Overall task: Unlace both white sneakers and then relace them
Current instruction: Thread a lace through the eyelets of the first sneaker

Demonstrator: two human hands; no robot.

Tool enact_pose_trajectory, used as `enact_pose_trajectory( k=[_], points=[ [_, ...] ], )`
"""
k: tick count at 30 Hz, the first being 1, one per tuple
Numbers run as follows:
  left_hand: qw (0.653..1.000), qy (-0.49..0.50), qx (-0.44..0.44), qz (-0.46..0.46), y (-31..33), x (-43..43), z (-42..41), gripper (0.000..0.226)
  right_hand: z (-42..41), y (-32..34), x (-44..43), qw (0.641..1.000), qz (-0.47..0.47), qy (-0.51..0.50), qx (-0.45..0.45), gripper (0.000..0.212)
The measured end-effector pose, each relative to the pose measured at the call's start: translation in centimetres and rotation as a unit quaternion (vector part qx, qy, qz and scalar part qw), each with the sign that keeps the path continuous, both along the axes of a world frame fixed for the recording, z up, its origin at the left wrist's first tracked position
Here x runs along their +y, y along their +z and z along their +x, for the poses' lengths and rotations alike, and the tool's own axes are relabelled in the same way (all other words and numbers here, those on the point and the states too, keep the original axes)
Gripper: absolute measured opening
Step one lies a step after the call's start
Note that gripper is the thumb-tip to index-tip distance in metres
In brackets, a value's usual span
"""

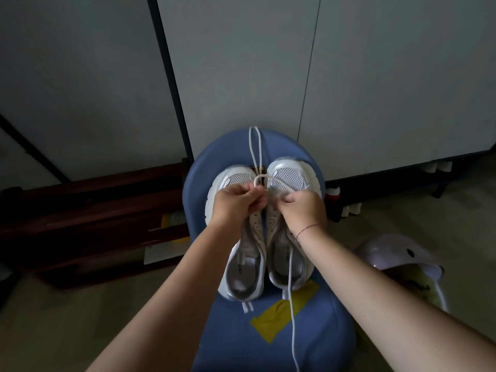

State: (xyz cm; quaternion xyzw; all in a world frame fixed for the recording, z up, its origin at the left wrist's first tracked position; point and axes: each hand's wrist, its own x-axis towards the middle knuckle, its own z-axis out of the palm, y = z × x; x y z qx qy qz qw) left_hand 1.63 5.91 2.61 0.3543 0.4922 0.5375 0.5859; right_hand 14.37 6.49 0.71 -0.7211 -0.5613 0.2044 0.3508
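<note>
Head view, looking down on a blue seat (324, 342) carrying both white sneakers, toes pointing away, heels toward the camera. Left sneaker (241, 267) and right sneaker (288, 177) side by side, touching along their inner edges.

Left hand (236, 201) over the left sneaker's forefoot, fingers curled, pinching a white lace (269, 178) just at the gap between the two toes. Right hand (302, 208) over the right sneaker's front eyelets, fingers curled under, clamped on the same lace. Short arc of lace bowed between the two hands.

Two further strands (255, 146) running from between the toes over the seat's far edge. One loose strand (291, 315) trailing from the right sneaker across a yellow patch (271, 320) toward the camera.

Thin red thread (308, 228) round the right wrist. Grey cabinet panels (241, 76) behind, dark wooden furniture (94, 210) at left, a pale rounded object (389, 253) on the floor at right.
</note>
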Motion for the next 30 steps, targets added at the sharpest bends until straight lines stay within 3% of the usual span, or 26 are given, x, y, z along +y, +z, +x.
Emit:
enact_pose_trajectory(
  k=[3,6,11,21,30],
  points=[
    [1.0,-0.001,0.02,0.015,-0.1,-0.2,0.2,0.007,0.3,-0.6,-0.1,0.997,0.032,0.013,0.07,0.02],
    [0.998,0.008,0.055,0.025,-0.2,-0.4,0.5,0.008,0.9,-0.7,-0.7,0.986,0.039,0.023,0.157,0.019],
    [0.99,0.023,0.13,0.056,-0.5,-0.7,1.2,0.01,2.4,-0.2,-2.1,0.975,0.016,0.036,0.221,0.01],
    [0.988,-0.013,0.137,0.07,-0.3,-1.2,1.7,0.01,2.6,0.5,-2.5,0.97,-0.018,0.068,0.232,0.01],
    [0.972,-0.006,0.233,0.04,-0.5,-0.6,1.4,0.011,3.1,1.7,-3.0,0.948,-0.061,0.104,0.294,0.012]
  ],
)
